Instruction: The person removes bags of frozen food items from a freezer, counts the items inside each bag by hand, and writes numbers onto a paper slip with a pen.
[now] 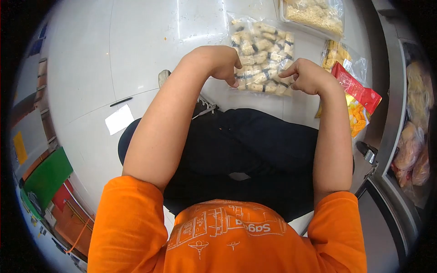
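Note:
A clear plastic bag lies flat on the floor in front of me, full of pale rolled food pieces with dark bands around them. At its left edge is my left hand, palm turned inward, with the thumb and a finger apart; whether they touch the plastic I cannot tell. My right hand is over the bag's lower right edge. Its index finger stretches out toward the rolls and its other fingers are partly curled. Neither hand visibly grips anything.
To the right lie a red and yellow food packet and a bag of yellow pieces. A container of noodle-like food stands beyond. An open freezer compartment holds bagged food. Paper and a pen lie left.

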`<action>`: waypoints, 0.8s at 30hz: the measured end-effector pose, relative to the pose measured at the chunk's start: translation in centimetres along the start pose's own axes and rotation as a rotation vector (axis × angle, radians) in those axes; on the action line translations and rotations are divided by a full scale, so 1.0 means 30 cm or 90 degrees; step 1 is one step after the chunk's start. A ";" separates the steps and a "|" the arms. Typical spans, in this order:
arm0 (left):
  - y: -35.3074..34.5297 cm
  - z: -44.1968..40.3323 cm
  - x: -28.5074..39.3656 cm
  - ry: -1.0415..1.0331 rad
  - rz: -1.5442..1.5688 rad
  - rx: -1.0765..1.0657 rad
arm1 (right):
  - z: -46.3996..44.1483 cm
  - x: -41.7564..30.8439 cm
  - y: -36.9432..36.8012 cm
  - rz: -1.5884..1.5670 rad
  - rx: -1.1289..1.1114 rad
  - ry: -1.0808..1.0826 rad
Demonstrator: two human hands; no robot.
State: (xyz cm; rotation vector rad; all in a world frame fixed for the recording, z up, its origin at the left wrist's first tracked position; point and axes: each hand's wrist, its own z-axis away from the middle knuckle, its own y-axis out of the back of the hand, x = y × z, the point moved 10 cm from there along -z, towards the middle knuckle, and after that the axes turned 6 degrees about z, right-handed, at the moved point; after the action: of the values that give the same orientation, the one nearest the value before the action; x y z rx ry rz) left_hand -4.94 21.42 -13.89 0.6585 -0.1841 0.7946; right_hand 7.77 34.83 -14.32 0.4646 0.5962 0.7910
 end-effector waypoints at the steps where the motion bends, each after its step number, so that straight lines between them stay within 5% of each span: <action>1: 0.001 0.003 0.001 0.004 -0.001 0.000 | -0.012 0.005 -0.014 0.015 0.002 0.008; 24: -0.003 -0.024 0.072 -0.108 0.046 0.054 | -0.040 -0.067 -0.020 -0.019 0.063 0.088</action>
State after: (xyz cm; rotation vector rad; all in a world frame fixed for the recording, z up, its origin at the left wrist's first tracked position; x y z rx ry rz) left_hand -3.43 23.11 -13.66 0.8041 -0.3318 0.8184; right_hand 6.17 33.11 -14.90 0.4933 0.7725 0.7712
